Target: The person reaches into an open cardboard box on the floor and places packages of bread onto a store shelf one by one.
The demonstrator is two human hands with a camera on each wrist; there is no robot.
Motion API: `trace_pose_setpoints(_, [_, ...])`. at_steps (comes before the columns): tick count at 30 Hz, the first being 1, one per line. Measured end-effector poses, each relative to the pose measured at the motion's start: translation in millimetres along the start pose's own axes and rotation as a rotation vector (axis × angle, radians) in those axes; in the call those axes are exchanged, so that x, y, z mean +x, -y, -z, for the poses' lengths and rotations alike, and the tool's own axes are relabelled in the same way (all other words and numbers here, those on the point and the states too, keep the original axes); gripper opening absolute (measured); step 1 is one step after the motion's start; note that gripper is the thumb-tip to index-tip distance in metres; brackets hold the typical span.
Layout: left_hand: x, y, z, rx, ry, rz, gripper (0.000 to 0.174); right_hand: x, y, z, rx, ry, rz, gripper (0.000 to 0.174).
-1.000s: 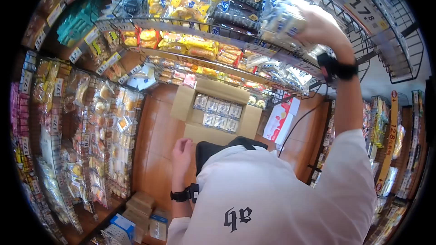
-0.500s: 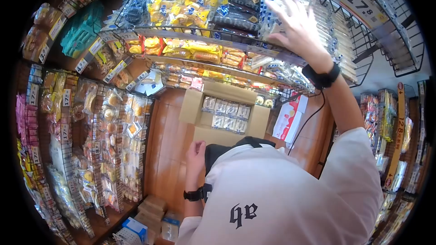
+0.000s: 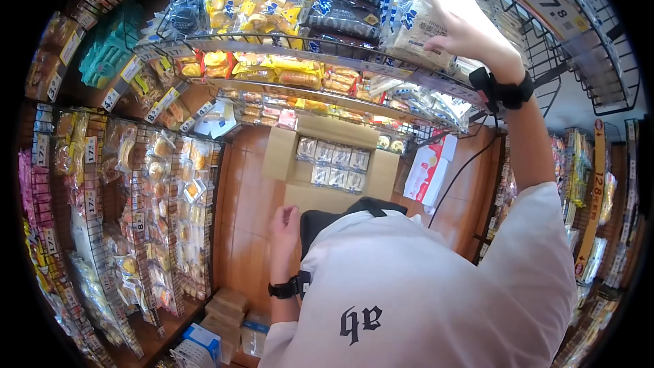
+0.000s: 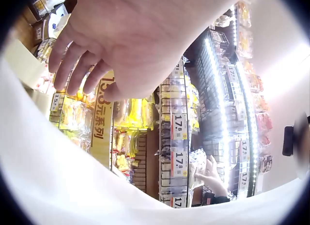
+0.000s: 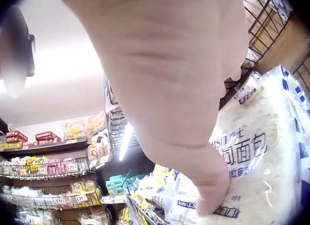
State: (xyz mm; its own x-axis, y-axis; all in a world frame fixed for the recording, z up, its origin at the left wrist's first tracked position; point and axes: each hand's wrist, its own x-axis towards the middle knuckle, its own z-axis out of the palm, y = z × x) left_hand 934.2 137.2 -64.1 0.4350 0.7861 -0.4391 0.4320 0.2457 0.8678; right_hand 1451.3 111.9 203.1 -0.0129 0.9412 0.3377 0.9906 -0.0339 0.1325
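In the head view, my right hand [image 3: 460,24] is raised at the upper wire shelf, its fingers stretched out over a clear bread packet [image 3: 412,24] with white slices and blue-checked edges. The right wrist view shows its thumb [image 5: 213,196] lying against the printed front of that bread packet [image 5: 261,152]. Other packets stand in a row behind it, partly hidden by the hand. My left hand [image 3: 285,225] hangs low beside the body, fingers loosely bent and holding nothing. From the left wrist, that hand [image 4: 121,46] shows its bare palm.
Yellow bread packets [image 3: 255,0] and dark packets [image 3: 344,7] share the shelf. Below, an open cardboard box [image 3: 279,153] holds several small packs, beside a red and white carton [image 3: 429,170]. Hanging racks [image 3: 163,218] line the left. A black cable [image 3: 453,187] trails from the right wrist.
My right hand gripped packets on the shelf, then spread its fingers off them, and now touches the front bread packet, whose printed face shows. The left hand stays low; the view shifts slightly.
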Motion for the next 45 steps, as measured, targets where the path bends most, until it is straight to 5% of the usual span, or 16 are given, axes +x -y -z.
trace_pose_setpoints(2, [-2.8, 2.4, -1.0, 0.02, 0.009, 0.018, 0.022, 7.7, -14.8, -9.3, 0.0, -0.066, 0.118, 0.11])
trace_pose_setpoints(5, [-3.5, 5.4, -2.1, 0.041, 0.024, 0.028, 0.022, 11.4, -21.1, -16.7, 0.019, 0.009, 0.004, 0.106])
trace_pose_setpoints(6, [-3.3, 4.9, -2.9, 0.045, 0.028, 0.027, 0.023, 12.2, -15.8, -12.8, -0.041, -0.031, 0.042, 0.093])
trace_pose_setpoints(10, [-3.6, -2.7, -5.1, 0.053, 0.023, 0.004, 0.024, 3.4, -0.1, 12.8, 0.028, 0.069, 0.228, 0.112])
trace_pose_setpoints(13, [-5.9, -14.3, -4.8, 0.126, 0.009, -0.019, 0.026, 9.9, 33.6, -9.3, -0.156, 0.046, -0.15, 0.082])
trace_pose_setpoints(16, [-8.7, -15.2, -7.0, 0.146, -0.004, -0.008, 0.026, -7.6, 63.9, -20.1, -0.151, -0.189, -0.157, 0.059])
trace_pose_setpoints(23, [-16.4, 3.7, -14.4, 0.153, 0.014, -0.029, 0.024, -48.0, 43.4, 29.9, 0.006, -0.215, -0.382, 0.044])
trace_pose_setpoints(27, [-23.1, 15.3, -17.2, 0.121, 0.02, 0.031, 0.023, -88.3, -20.7, 50.1, 0.327, -0.018, -0.765, 0.055])
trace_pose_setpoints(31, [-29.4, 22.5, -27.3, 0.007, 0.026, 0.11, 0.021, -105.3, -62.2, 43.1, 0.342, -0.161, -0.921, 0.042])
trace_pose_setpoints(33, [-32.4, 16.6, -29.0, 0.048, 0.038, 0.154, 0.022, -100.4, -61.7, 29.9, 0.279, -0.115, -0.856, 0.037])
trace_pose_setpoints(35, [-32.4, 20.5, -27.3, 0.089, 0.044, 0.181, 0.023, -95.0, -55.4, 25.7, 0.372, 0.204, -0.73, 0.038])
trace_pose_setpoints(37, [-29.6, 24.9, -27.3, 0.082, 0.032, 0.189, 0.025, -88.3, -41.4, 12.6, 0.266, 0.181, -0.638, 0.043])
trace_pose_setpoints(45, [-15.4, 12.1, -19.2, 0.109, -0.027, 0.155, 0.028, -96.1, -58.3, 38.0, 0.152, 0.09, -0.908, 0.038])
